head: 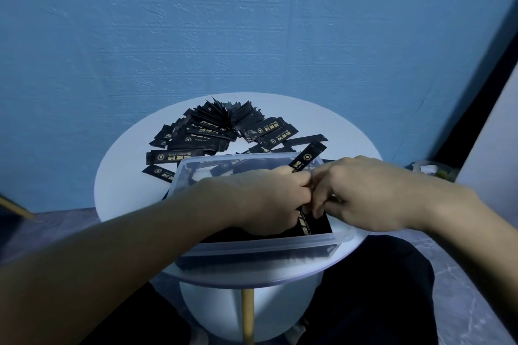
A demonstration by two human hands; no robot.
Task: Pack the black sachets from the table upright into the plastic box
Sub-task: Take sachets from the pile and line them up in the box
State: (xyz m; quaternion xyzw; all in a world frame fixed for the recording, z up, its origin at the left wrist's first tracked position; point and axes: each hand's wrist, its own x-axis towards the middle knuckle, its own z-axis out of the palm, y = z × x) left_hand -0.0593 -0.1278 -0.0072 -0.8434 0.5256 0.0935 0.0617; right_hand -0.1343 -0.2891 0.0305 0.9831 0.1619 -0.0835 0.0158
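Pinching one slim black foil sachet [307, 158] between curled left hand [269, 196] and right hand [372, 193] inside the clear plastic box [252, 241], near right, risking tipping packed sachets [322, 225] flat through crowding

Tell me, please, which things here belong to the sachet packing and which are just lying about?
Job: plastic box, loose sachets on the table, packed sachets, raised sachet in the left hand, right hand beside it.
Lying about: blurred clutter at the right edge.
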